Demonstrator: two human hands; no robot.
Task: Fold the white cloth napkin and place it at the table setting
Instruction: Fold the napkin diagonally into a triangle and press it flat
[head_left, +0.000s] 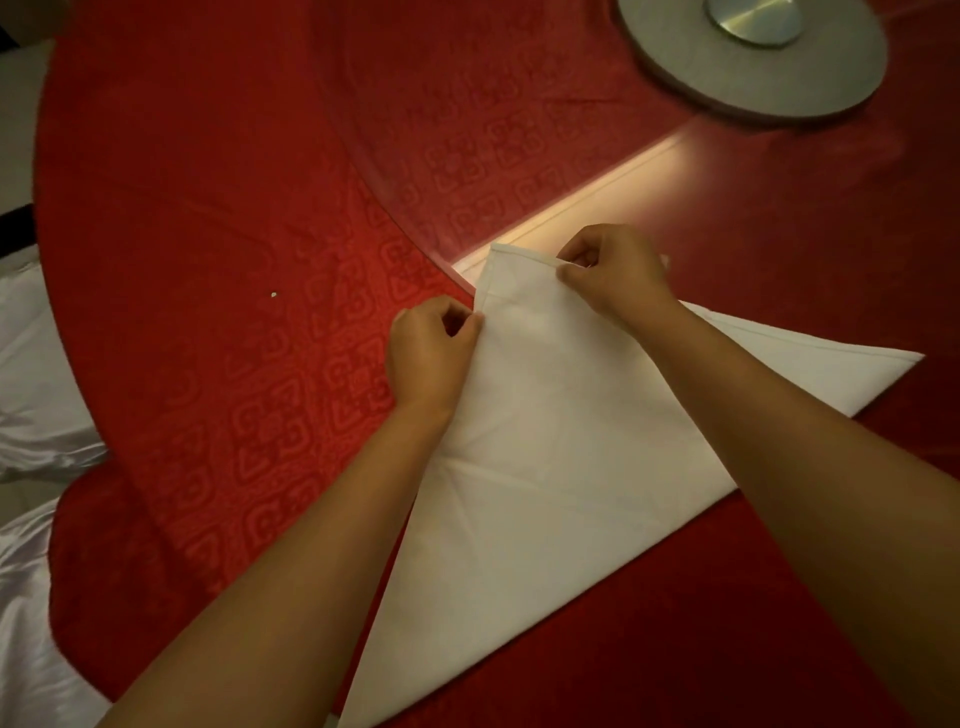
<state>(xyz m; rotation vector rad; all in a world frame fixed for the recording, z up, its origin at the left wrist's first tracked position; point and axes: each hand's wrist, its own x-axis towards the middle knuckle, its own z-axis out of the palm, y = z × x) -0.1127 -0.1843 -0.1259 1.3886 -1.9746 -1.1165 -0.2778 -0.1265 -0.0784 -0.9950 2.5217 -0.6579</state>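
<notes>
Napkin (545, 436), white cloth, lies partly folded on the red-clothed bench (208, 208), spreading from the middle of the view toward 5 o'clock, with one pointed corner out at 3 o'clock. Its upper flap is raised at 12 o'clock of the cloth. The left hand (428, 353) has its grip pressed together, pinching the flap's left hem. The right hand (608, 270) pinches the top hem just right of the flap's corner. At 1 o'clock, well apart, sits a round grey turntable base (675, 57). White satin fabric (31, 395) shows at 9 o'clock.
</notes>
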